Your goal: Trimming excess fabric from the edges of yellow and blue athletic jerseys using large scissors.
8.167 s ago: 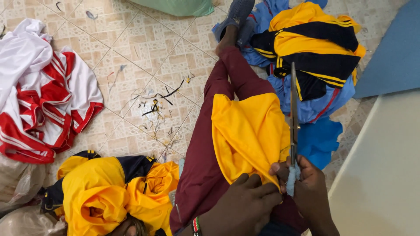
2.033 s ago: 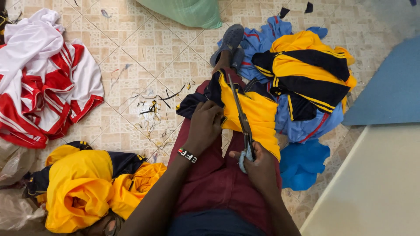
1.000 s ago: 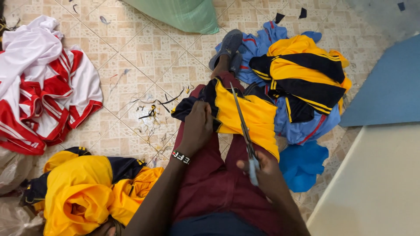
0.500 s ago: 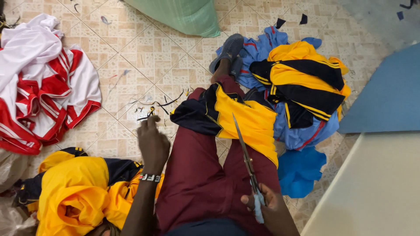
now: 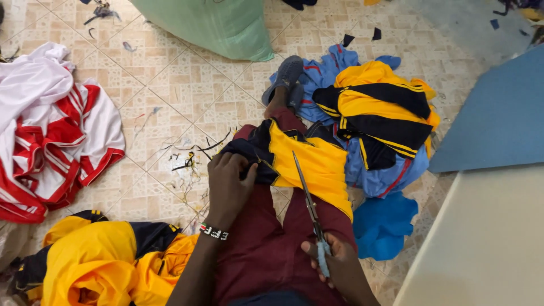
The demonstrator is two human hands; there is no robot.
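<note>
My left hand (image 5: 228, 184) pinches the dark edge of the yellow-and-navy garment (image 5: 309, 161) on my lap, while my right hand (image 5: 334, 263) grips the scissors (image 5: 309, 207), blades lying along its yellow panel. Left of that hand lies open tiled floor (image 5: 170, 85) strewn with thread scraps (image 5: 190, 161); beyond, a green sack (image 5: 218, 25).

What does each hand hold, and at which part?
Right hand holds scissors by the handles. Left hand grips the yellow garment at its dark edge.
</note>
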